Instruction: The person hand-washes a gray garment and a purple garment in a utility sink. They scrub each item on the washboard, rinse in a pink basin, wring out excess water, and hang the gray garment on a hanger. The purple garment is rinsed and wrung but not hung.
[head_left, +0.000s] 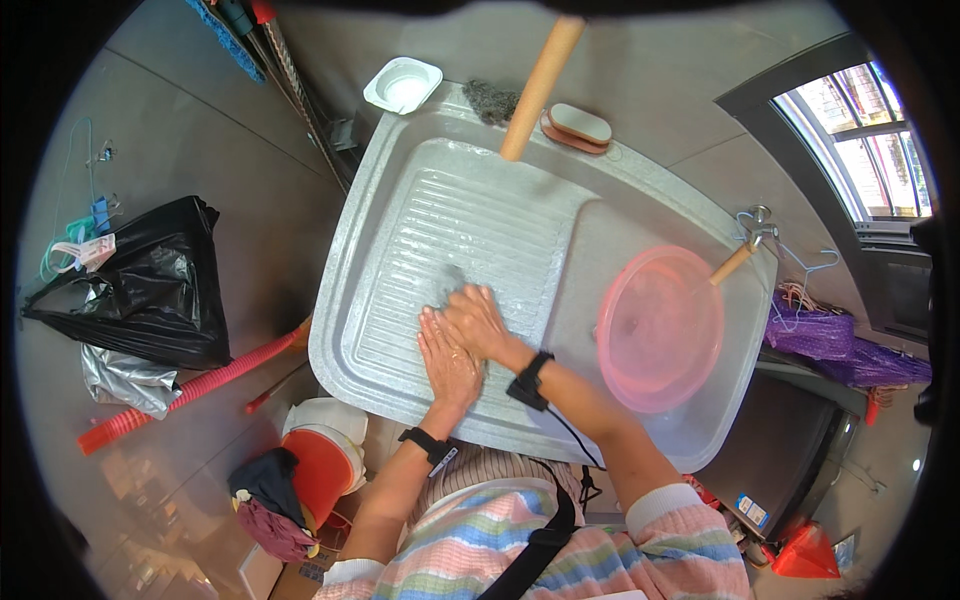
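Observation:
My left hand (452, 366) lies palm down on the ribbed washboard surface (465, 217) of a grey stone-look sink, its fingers stretched out and its skin wet. Across its fingers and inner side rests my right hand (480, 319), with curled fingers; whether it holds anything is hidden. Just beyond the knuckles is a blurred dark grey patch (451, 276) that I cannot identify. To the right, in the deeper basin (574, 360), a pink translucent plastic washbasin (609, 337) sits tilted under a tap (760, 225) with a tan tube on its spout.
Along the back rim are a white plastic tub (405, 84), a dark scouring ball (489, 101) and a brush (576, 127). A tan pole (544, 86) rises over the washboard. A black plastic bag (165, 277) hangs left; a red bucket (319, 469) stands below.

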